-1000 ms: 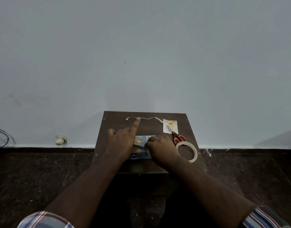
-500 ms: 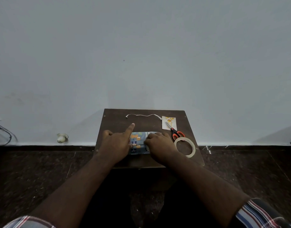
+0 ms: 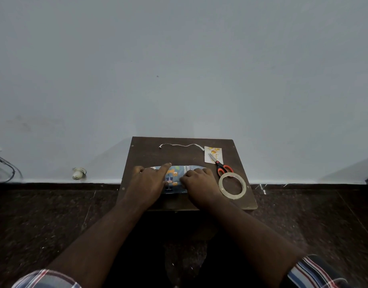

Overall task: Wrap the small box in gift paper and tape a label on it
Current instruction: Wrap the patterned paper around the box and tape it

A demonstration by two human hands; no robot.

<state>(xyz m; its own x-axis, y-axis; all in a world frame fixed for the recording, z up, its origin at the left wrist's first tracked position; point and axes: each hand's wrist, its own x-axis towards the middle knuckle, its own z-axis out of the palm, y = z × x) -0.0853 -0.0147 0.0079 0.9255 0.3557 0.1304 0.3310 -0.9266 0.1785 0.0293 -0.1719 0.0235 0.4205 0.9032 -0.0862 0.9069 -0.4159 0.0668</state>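
The small box lies under blue patterned gift paper (image 3: pixel 176 176) in the middle of a dark wooden board (image 3: pixel 145 152). My left hand (image 3: pixel 146 182) rests on the paper's left part, index finger stretched along its far edge. My right hand (image 3: pixel 199 181) presses the paper's right part with curled fingers. The box itself is hidden beneath paper and hands. A white label (image 3: pixel 213 153) with orange print lies at the board's far right. A roll of clear tape (image 3: pixel 232 185) sits just right of my right hand.
Red-handled scissors (image 3: pixel 221 166) lie between the label and the tape roll. A thin white paper strip (image 3: pixel 182 145) curls along the board's far edge. A pale wall rises behind. A small white object (image 3: pixel 78 173) and cables (image 3: pixel 4 167) lie at the left.
The gift paper has been folded up over the box, now covering more of it. My left index finger dropped from pointing forward onto the paper's far edge. The right hand stayed on the paper.
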